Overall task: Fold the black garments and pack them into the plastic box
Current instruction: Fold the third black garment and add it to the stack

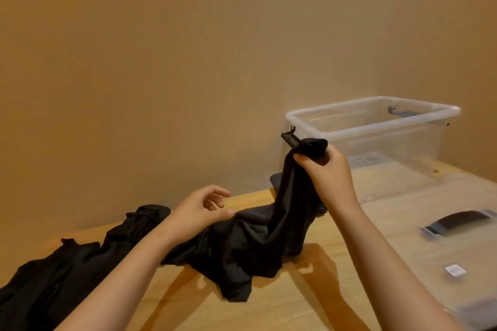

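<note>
The fingers [302,160] of the right hand [326,169] were curled tight round the bunched top end of a black garment [255,244], pinching it up off the table [269,309]. A small black clip or tab [289,138] stuck out past the knuckles; what it was could not be made out. The cloth hung from that grip in a long twisted fall, its lower part heaped on the wood.

The left hand [200,209] held nothing. Its fingers [217,192] were loosely bent and apart, just above the heaped part of the same garment.

Further left lay more black clothes [67,263], crumpled and unfolded, trailing to the table edge. The clear plastic box [301,118] stood at the far right by the wall, well apart from the heap, with no dark cloth showing inside. Its lid [430,223] lay flat nearer the person.

This looked like the very start: one piece being picked out and shaken loose for folding, nothing packed. The next move probably called for the free hand to catch a second corner or edge, so the cloth could be spread flat before any fold.
</note>
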Demonstrator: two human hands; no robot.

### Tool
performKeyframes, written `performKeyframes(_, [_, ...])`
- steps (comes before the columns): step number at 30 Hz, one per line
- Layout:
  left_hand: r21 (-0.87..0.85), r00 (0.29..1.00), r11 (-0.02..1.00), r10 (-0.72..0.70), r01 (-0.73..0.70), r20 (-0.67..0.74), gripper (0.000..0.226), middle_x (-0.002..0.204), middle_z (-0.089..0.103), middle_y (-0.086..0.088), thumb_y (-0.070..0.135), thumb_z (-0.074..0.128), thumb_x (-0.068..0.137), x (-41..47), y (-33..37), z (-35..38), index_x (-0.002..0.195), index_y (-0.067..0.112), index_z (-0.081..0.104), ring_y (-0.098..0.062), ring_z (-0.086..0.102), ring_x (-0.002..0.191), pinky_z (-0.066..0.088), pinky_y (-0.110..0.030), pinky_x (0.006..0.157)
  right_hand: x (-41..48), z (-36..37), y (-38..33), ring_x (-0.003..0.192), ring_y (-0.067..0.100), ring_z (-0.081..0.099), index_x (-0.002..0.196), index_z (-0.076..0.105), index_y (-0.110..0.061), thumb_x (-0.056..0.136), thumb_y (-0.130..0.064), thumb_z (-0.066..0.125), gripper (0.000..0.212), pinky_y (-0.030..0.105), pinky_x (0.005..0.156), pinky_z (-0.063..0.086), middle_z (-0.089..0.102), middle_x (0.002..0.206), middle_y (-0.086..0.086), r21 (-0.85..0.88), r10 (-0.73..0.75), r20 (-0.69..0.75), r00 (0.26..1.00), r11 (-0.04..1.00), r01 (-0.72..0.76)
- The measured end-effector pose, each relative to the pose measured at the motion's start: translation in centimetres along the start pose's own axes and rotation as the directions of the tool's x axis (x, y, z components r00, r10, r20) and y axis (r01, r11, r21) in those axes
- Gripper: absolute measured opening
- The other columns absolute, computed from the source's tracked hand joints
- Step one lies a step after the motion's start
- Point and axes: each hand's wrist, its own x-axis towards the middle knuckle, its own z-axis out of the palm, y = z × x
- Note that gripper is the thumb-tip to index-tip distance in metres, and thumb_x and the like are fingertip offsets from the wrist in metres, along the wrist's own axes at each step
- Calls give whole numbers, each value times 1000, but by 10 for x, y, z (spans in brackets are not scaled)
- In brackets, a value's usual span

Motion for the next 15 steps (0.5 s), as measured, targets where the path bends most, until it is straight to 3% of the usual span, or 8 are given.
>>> performKeyframes(5, [21,998,998,-52,51,35,33,123,54,21,31,68,89,-24,-45,24,121,35,57,3,48,118,38,-13,90,-17,11,31,122,19,44,122,51,-26,77,-35,76,53,39,98,46,50,125,1,-390,83,93,992,920,-41])
performKeyframes(9, [162,979,983,-52,85,-196,36,128,47,23,34,66,90,-33,-84,31,123,37,52,-3,37,128,30,-32,112,-40,39,48,124,16,42,128,51,-25,81,-32,74,53,29,97,41,51,127,-3,-486,118,229,966,874,8])
performKeyframes(12, [302,913,938,-37,172,-406,50,144,43,10,41,60,93,-33,-112,35,138,28,46,-13,28,141,20,-40,117,-61,68,56,127,12,44,130,53,-28,83,-41,70,51,35,105,40,54,131,-8,-523,173,463,870,845,110])
performKeyframes(15, [296,887,898,-182,326,-425,66,156,31,-1,45,55,95,-31,-136,37,151,20,30,-19,19,147,17,-39,119,-79,95,60,124,13,49,135,52,-27,84,-51,66,58,38,107,40,55,133,-8,-597,271,605,749,777,201])
